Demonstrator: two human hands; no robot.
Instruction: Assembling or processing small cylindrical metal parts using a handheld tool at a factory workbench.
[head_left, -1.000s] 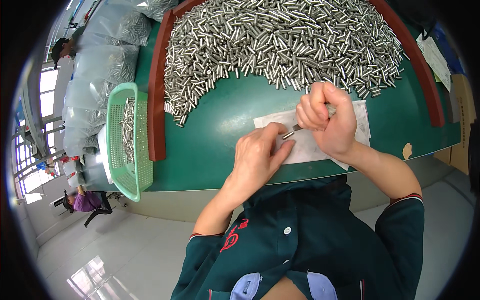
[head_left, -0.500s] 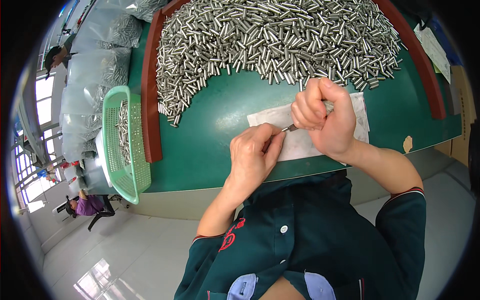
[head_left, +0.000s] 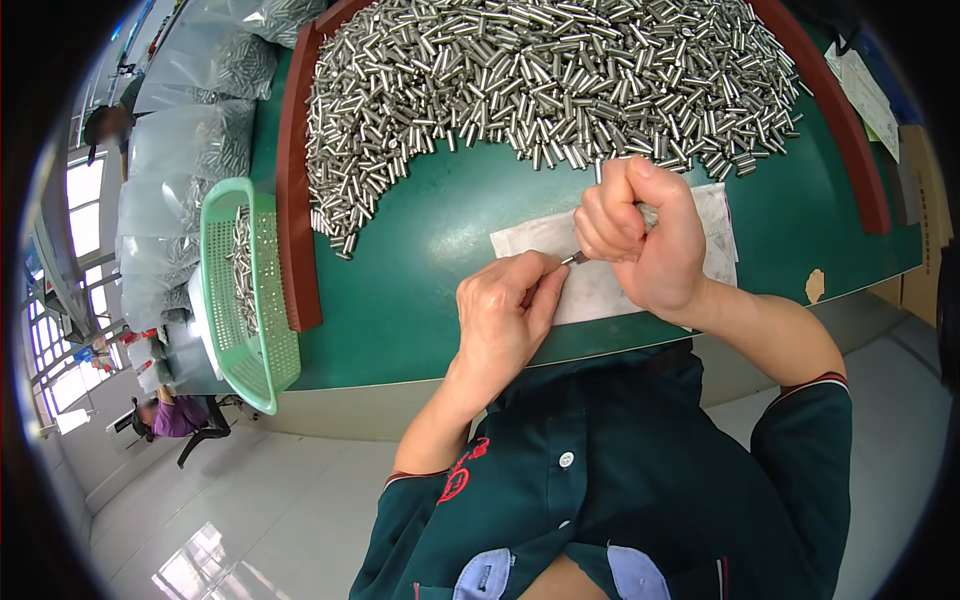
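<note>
My left hand [head_left: 503,305] is closed in a pinch at the table's front. Between its thumb and forefinger sits a small metal pin, mostly hidden by the fingers. Just to the right, my right hand [head_left: 645,235] is curled into a fist around a slim hand tool. Only the tool's dark metal shaft [head_left: 577,258] shows, its tip meeting the pin at my left fingertips; the fist covers most of the handle. Below both hands lies a whitish, smudged cloth or paper sheet [head_left: 715,235]. Beyond them spreads a big heap of shiny cylindrical metal pins [head_left: 560,85].
Red-brown rails [head_left: 297,190] border the green table [head_left: 440,215] on left and right. A light green plastic basket [head_left: 262,350] holding pins stands left, beside clear bags of pins [head_left: 190,140]. Papers [head_left: 865,95] and a cardboard box [head_left: 925,230] are at right. A person [head_left: 175,415] sits far left.
Both hands keep their hold and have barely moved. The whole view has shifted slightly; the tool's tip stays at the left fingertips.
</note>
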